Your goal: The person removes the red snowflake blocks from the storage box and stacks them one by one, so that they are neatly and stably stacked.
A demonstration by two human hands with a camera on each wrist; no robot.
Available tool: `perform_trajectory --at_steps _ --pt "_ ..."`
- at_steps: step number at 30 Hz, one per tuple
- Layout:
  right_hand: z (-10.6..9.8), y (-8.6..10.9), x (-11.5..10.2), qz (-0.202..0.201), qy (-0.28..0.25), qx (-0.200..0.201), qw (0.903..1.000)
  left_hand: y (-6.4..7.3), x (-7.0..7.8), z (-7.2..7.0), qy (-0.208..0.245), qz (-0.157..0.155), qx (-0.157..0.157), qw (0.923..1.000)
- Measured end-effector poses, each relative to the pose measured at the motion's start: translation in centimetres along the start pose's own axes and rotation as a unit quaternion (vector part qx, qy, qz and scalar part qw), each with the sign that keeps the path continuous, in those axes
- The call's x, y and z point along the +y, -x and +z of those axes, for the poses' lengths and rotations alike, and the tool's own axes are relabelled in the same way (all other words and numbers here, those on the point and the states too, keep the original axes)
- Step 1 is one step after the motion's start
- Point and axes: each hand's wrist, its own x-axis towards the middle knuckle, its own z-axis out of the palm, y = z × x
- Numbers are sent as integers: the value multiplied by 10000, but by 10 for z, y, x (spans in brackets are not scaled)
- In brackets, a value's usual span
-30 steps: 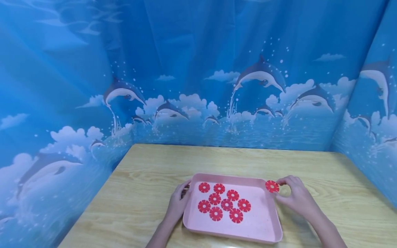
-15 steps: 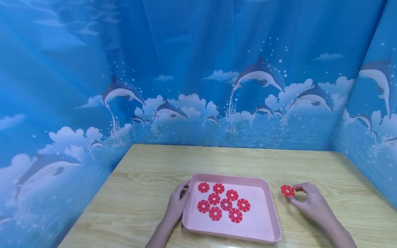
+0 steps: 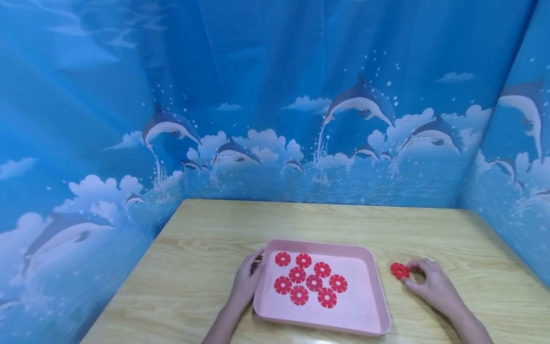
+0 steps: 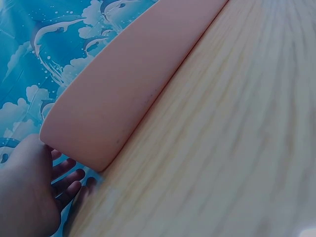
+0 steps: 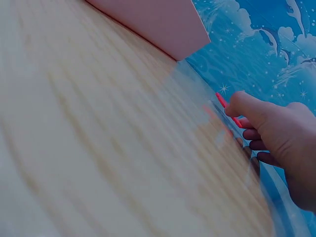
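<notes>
My right hand [image 3: 431,284] pinches a red notched plastic disc [image 3: 400,271] with a hole in its middle, between thumb and forefinger. It is low over the table, right of the pink tray [image 3: 378,306]. From the right wrist, the disc [image 5: 221,99] shows edge-on, tilted just above the tabletop, the other fingers loosely bent behind it. My left hand [image 3: 245,282] rests against the tray's left wall near the far corner. Its fingers are relaxed in the left wrist view, where the tray wall [image 4: 113,84] hides the thumb's tip. Several similar discs [image 3: 314,283] lie flat inside the tray.
The tray stands on a wood-grain table [image 3: 215,224]. A blue curtain [image 3: 275,95] printed with dolphins and clouds hangs behind the table and along its sides. Wood surface extends left, right and beyond the tray.
My right hand has carried the red disc rightward from the tray's right rim to over the table, then lowered and tilted it. My left hand and the tray stay in place.
</notes>
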Motion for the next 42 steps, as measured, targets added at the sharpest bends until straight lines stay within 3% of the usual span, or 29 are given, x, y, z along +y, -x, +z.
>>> perform_trajectory --at_steps 8,25,42 --pt "2 0 1 -124 77 53 9999 0 1 -1 -5 -76 1 10000" --pt "-1 3 -3 12 -30 -126 9999 0 2 -2 24 -44 54 10000" --pt "-4 20 -14 428 -208 -386 9981 0 3 -1 25 -60 35 10000"
